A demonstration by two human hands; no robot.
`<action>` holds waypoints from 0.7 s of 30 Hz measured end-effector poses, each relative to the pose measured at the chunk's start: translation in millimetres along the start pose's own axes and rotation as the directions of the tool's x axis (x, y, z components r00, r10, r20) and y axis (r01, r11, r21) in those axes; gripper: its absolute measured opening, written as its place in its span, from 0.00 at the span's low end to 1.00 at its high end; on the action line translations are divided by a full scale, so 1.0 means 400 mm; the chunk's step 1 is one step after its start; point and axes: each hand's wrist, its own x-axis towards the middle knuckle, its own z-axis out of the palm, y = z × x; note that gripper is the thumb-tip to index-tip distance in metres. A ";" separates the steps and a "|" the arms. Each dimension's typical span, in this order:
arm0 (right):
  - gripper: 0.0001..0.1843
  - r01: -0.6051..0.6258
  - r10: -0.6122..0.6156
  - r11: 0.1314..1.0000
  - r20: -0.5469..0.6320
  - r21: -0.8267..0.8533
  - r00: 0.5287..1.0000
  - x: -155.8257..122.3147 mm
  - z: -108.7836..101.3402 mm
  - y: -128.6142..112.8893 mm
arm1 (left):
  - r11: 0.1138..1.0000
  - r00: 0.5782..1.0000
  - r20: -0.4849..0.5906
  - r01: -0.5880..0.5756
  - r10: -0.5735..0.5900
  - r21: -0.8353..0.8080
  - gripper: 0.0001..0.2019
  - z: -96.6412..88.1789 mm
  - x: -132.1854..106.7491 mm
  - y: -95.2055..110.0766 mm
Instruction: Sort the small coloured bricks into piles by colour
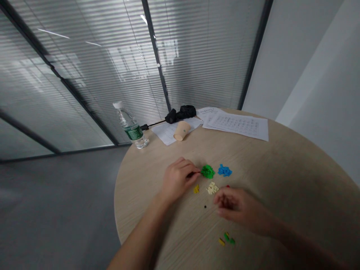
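Note:
My left hand (178, 180) rests on the round wooden table (284, 180), its bunched fingertips at the edge of a heap of small green plastic pieces (208, 171). Whether those fingers hold a piece, I cannot tell. Just beyond the heap lies a cluster of blue pieces (224, 170). My right hand (233, 206) hovers with curled fingers close to cream pieces (212, 188) and a small red piece (227, 186). Yellow pieces (196, 189) lie by my left hand. A mixed green and yellow group (226, 239) sits below my right hand, and a tiny black piece (205, 206) lies between my hands.
At the table's far side are printed papers (236, 125), a tipped paper cup (182, 131), a black bundle (180, 114) with a cable, and a plastic water bottle (132, 127). Glass walls with blinds stand behind, above a grey floor.

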 end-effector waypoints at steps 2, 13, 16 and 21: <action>0.05 0.132 -0.091 0.955 0.162 -0.267 0.983 -0.019 0.002 -0.017 | 0.978 0.986 0.041 0.156 -0.163 0.138 0.05 -0.002 -0.002 -0.039; 0.03 0.352 -0.173 0.802 0.376 -0.483 0.910 -0.028 0.007 -0.025 | 0.915 0.942 0.099 0.283 -0.322 0.287 0.07 0.020 -0.014 -0.085; 0.02 0.342 -0.159 0.802 0.377 -0.489 0.912 -0.029 0.008 -0.026 | 0.914 0.941 0.098 0.283 -0.322 0.291 0.07 0.021 -0.013 -0.084; 0.05 0.351 -0.170 0.800 0.376 -0.487 0.911 -0.026 0.012 -0.029 | 0.917 0.939 0.057 0.318 -0.341 0.240 0.08 0.013 -0.008 -0.068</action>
